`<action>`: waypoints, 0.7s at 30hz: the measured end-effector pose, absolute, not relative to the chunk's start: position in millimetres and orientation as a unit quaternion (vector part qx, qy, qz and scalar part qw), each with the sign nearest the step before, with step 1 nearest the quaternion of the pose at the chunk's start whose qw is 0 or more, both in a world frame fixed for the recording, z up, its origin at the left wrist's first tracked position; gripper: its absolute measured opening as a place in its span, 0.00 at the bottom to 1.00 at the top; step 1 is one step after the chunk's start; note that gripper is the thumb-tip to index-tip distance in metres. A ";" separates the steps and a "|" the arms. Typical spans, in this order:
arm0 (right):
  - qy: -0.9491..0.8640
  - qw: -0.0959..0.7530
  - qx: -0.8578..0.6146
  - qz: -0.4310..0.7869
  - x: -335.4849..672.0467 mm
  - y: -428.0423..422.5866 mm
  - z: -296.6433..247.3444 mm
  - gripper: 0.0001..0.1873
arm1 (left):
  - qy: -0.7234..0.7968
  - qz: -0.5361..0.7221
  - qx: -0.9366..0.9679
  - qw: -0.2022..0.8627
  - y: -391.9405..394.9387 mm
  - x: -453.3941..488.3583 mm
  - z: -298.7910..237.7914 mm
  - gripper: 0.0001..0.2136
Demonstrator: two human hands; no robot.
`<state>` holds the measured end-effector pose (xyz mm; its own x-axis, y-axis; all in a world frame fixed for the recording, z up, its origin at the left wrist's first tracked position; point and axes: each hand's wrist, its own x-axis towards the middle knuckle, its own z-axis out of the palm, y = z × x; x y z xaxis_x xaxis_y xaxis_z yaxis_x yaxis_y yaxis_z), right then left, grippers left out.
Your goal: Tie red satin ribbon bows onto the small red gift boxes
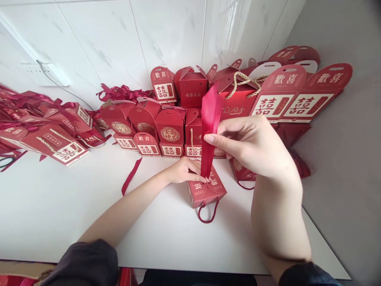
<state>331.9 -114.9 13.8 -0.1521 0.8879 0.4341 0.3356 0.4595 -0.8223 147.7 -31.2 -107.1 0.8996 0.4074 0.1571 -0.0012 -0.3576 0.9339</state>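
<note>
A small red gift box [206, 192] with a red cord handle lies on the white table [59, 206] in front of me. My left hand [184, 170] rests on the box's top, its fingers pinched on the lower end of a red ribbon [210, 123]. Above it, my right hand [253, 145] pinches the same ribbon between thumb and fingers and holds it upright and taut. The ribbon's top end flares just above my right thumb.
Many red gift boxes [171, 133] stand in rows against the white tiled wall. Larger flat boxes [279, 95] lean at the right, more boxes and ribbons [53, 135] pile at the left. A loose ribbon strip [131, 176] lies on the table. The table's right edge [324, 246] is close.
</note>
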 end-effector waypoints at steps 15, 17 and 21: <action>-0.705 0.383 -0.535 0.264 342.9 -135.4 -95.3 0.12 | 0.115 0.217 0.793 0.557 -29.0 151.2 -114.4 0.07; -0.692 0.416 -0.517 0.284 337.7 -137.4 -103.2 0.08 | 0.117 0.224 0.808 0.532 -27.3 151.2 -116.4 0.07; -0.635 0.483 -0.532 0.283 324.7 -133.6 -116.1 0.04 | 0.128 0.216 0.833 0.493 -25.0 150.6 -118.0 0.06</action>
<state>324.7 -133.6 -116.1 0.0328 0.9493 0.3127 0.4011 0.2740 -0.8741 150.6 -25.0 -118.0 0.8737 0.4263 0.2343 -0.0008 -0.4803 0.8771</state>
